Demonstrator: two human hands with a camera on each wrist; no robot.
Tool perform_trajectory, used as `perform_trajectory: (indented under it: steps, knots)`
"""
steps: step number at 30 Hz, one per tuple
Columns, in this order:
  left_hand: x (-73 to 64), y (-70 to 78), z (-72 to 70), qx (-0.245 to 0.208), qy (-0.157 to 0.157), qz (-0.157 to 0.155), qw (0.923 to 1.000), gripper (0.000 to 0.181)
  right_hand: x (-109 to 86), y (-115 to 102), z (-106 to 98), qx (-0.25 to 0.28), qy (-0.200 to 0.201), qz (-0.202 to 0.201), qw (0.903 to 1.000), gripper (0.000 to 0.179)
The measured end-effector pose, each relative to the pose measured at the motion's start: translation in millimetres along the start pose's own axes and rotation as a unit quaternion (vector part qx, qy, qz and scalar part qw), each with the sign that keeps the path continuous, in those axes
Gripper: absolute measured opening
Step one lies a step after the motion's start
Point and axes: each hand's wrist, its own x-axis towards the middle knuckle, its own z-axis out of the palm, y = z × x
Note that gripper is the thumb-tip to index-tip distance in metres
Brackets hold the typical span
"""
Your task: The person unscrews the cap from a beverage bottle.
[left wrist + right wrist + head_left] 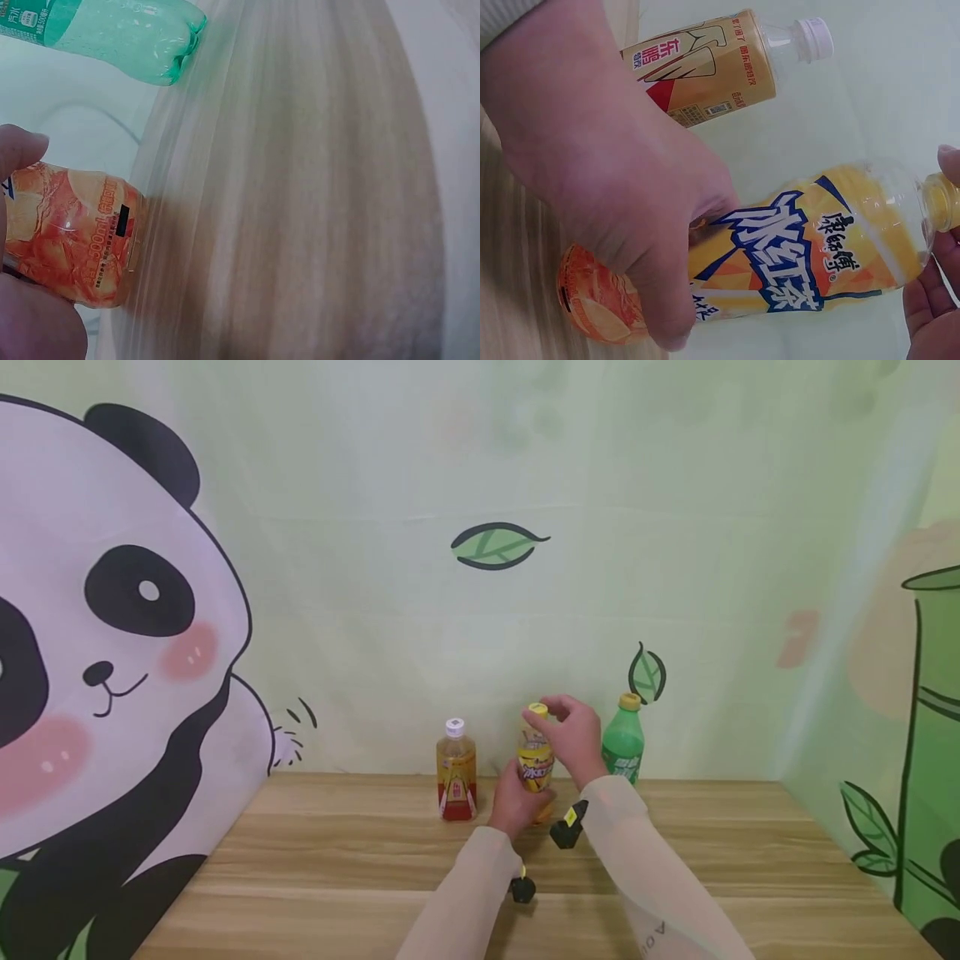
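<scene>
An amber plastic bottle [457, 777] with a white cap [455, 727] stands at left on the far part of a wood-grain table [352, 847]. To its right, a left hand [516, 803] curls low around an upright, yellow-labelled clear plastic bottle [536, 762] while the raised right hand [577, 737] pinches its yellow cap [537, 708], near a green plastic bottle [622, 745] at right.

Gold-and-red bottle [457, 772], white cap [454, 727], upright on wood-grain surface [337, 860]. Green bottle [622, 735], yellow cap [629, 702], upright farther right, partly hidden. Pale green backdrop [360, 568] behind: printed panda [45, 510] at left, big leaf [491, 547] mid-wall, smaller leaf [647, 672] near green bottle's cap, bamboo [933, 760] at right edge.
</scene>
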Motion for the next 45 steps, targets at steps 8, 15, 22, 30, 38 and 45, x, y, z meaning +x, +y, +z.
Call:
perform_trajectory:
  steps: [8, 15, 22, 30, 38, 45]
  knots:
    - [-0.4, 0.8, -1.3, -0.005, 0.004, 0.005, 1.0000, 0.065, -1.0, -3.4, -0.5, -0.004, -0.014, 0.004, 0.9999, 0.054]
    - [-2.8, 3.6, -0.8, -0.002, -0.001, 0.019, 0.9998, 0.063, -4.0, -5.0, -5.2, -0.001, -0.012, -0.001, 0.9999, 0.049]
    - [-11.7, 9.4, -5.3, 0.007, -0.012, 0.040, 0.9991, 0.059, -9.7, -9.9, -12.4, -0.004, -0.019, -0.001, 0.9998, 0.049]
    - [-23.5, 8.6, -9.7, -0.010, -0.049, 0.062, 0.9968, 0.057, -22.2, -20.2, -22.0, 0.004, -0.044, -0.001, 0.9990, 0.050]
    - [-42.5, 16.3, -18.7, -0.020, -0.106, 0.073, 0.9914, 0.058, -32.6, -22.5, -30.5, 0.008, -0.057, -0.005, 0.9983, 0.052]
    - [-56.8, 22.5, -24.9, -0.003, -0.125, 0.070, 0.9897, 0.061, -41.3, -27.3, -38.9, 0.004, -0.067, -0.001, 0.9977, 0.054]
